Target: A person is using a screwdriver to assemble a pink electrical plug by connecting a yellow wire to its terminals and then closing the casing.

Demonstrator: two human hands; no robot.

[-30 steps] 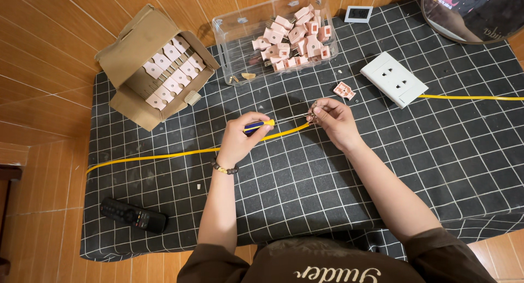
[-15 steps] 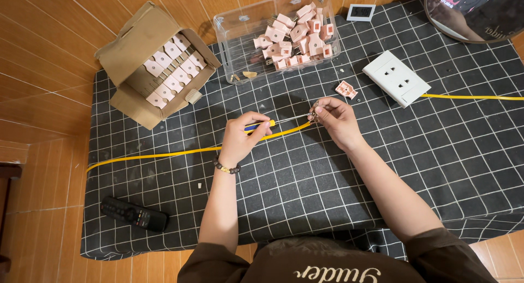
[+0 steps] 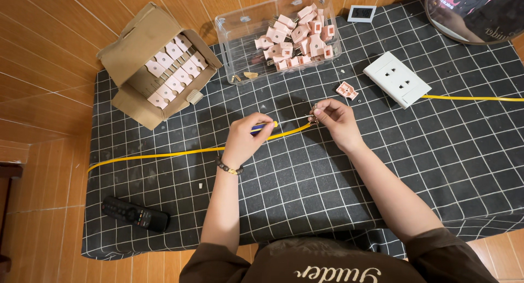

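Near the middle of the worktop, the left hand [image 3: 246, 138] grips a yellow-tipped tool [image 3: 265, 126] while the right hand [image 3: 334, 118] pinches the end of the light, limp yellow cable [image 3: 164, 153], apparently on its small bared tip.

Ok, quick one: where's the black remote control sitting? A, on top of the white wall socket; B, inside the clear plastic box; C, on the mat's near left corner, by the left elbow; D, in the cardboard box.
C: the black remote control lies flat on the gridded black mat at its near left corner, apart from the left hand and right hand, which hold the yellow cable farther up.
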